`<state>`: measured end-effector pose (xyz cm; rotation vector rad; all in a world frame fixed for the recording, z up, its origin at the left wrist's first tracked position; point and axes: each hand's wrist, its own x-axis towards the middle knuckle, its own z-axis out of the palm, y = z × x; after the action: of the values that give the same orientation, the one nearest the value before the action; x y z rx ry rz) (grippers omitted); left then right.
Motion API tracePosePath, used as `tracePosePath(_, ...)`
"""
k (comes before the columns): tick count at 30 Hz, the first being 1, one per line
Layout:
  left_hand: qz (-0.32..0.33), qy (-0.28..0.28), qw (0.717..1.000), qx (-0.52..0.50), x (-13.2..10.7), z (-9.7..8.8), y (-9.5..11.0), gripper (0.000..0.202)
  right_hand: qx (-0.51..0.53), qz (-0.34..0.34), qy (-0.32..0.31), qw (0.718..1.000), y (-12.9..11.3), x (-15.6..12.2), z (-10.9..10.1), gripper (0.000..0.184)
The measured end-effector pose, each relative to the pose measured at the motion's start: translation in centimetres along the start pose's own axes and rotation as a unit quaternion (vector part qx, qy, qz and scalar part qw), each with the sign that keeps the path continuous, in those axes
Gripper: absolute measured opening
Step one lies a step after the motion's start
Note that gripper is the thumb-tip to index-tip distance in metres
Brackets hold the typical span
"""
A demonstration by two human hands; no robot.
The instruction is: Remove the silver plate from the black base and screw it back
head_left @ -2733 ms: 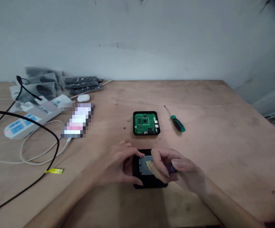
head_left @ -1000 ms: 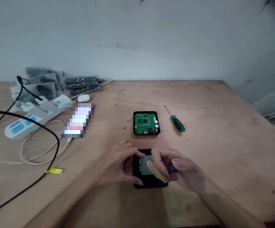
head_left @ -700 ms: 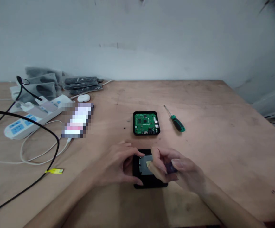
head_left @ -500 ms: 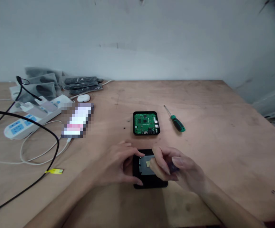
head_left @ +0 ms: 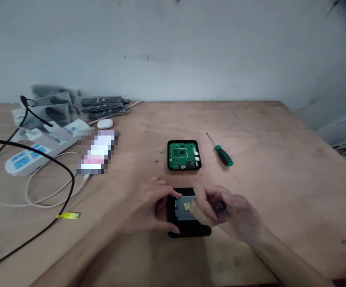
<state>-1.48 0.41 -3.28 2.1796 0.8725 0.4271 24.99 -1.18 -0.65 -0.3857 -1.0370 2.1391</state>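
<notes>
A black square case half (head_left: pixel 187 230) lies near the table's front edge, with a grey metal plate (head_left: pixel 181 209) inside and a small yellow pad (head_left: pixel 187 205) on the plate. My left hand (head_left: pixel 144 207) grips the case's left side, thumb at its near corner and fingers at its far edge. My right hand (head_left: pixel 223 213) is curled over the case's right side, fingers pinched beside the yellow pad, with a small dark object in them that I cannot make out. Further back lies the other case half with a green circuit board (head_left: pixel 184 154).
A green-handled screwdriver (head_left: pixel 222 153) lies right of the circuit board. At the left are a white power strip (head_left: pixel 38 148), a blurred phone (head_left: pixel 97 151), black and white cables (head_left: pixel 50 179), a white earbud case (head_left: pixel 105 123), grey bags (head_left: pixel 56 105) and a yellow tag (head_left: pixel 69 215).
My right hand has rotated and shifted slightly right over the case, uncovering more of the plate beside the yellow pad. My left hand and the case have stayed still.
</notes>
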Motion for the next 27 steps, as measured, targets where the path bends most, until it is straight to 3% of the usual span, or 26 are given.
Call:
tracePosePath(3,-0.004,-0.002,1.0,0.0,0.2,-0.1,0.2,0.067,0.046,0.019,-0.004,0.999,-0.1,-0.1,0.0,0.032)
tracePosePath(7,-0.008,-0.001,1.0,0.003,0.2,-0.2,0.3,0.067,0.04,0.015,0.003,0.999,0.1,-0.2,-0.2,0.03)
tracePosePath(13,-0.009,-0.005,1.0,0.0,0.1,-0.2,0.4,0.07,-0.069,-0.035,0.006,0.997,0.9,-0.3,-0.6,0.055)
tracePosePath(18,-0.012,-0.003,1.0,0.0,0.1,-0.2,0.3,0.07,-0.075,-0.039,0.02,0.996,1.0,-0.3,-0.5,0.066)
tracePosePath(24,-0.009,-0.001,1.0,-0.002,0.2,-0.2,0.4,0.066,0.004,0.007,0.021,1.0,-0.5,0.1,0.2,0.038)
tracePosePath(27,-0.009,-0.001,1.0,-0.002,0.2,-0.3,0.5,0.067,0.021,0.018,0.031,0.999,-0.8,0.2,0.4,0.033)
